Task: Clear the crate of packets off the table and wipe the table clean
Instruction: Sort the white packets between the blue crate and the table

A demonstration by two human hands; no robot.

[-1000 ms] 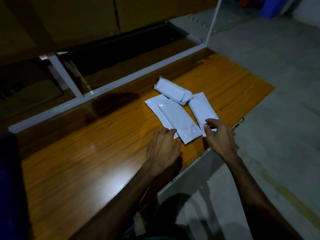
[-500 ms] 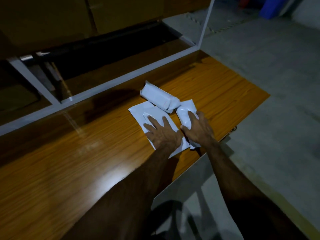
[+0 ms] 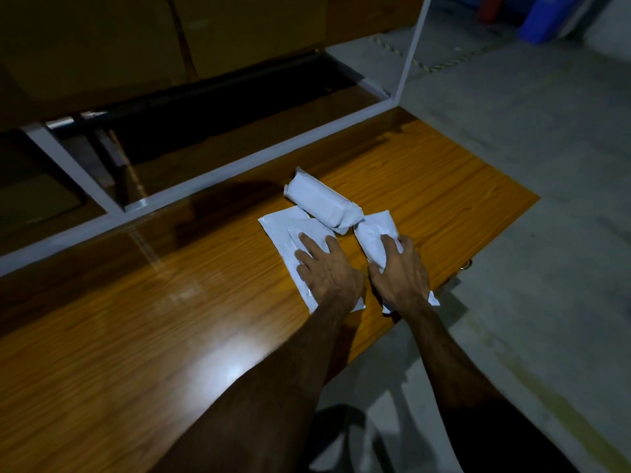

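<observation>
Several white packets lie on the glossy wooden table (image 3: 170,319) near its right end. My left hand (image 3: 329,268) lies flat with spread fingers on the flat packets (image 3: 283,225) at the left of the pile. My right hand (image 3: 401,271) covers the right packet (image 3: 374,232), its fingers bent over the packet's edges; the near corner of that packet sticks out past the table's front edge. A rolled, bulkier packet (image 3: 322,203) lies across the far side of the pile, untouched. No crate is in view.
A white metal frame (image 3: 218,179) runs along the table's far edge, with a white post (image 3: 413,46) rising at the right. Dark shelving and brown boxes lie behind. Grey concrete floor (image 3: 529,148) lies to the right, with a blue object (image 3: 543,18) far off.
Both hands have come forward from the table's front edge onto the packets, and the view has shifted left. Since half a second ago the hands have hardly moved.
</observation>
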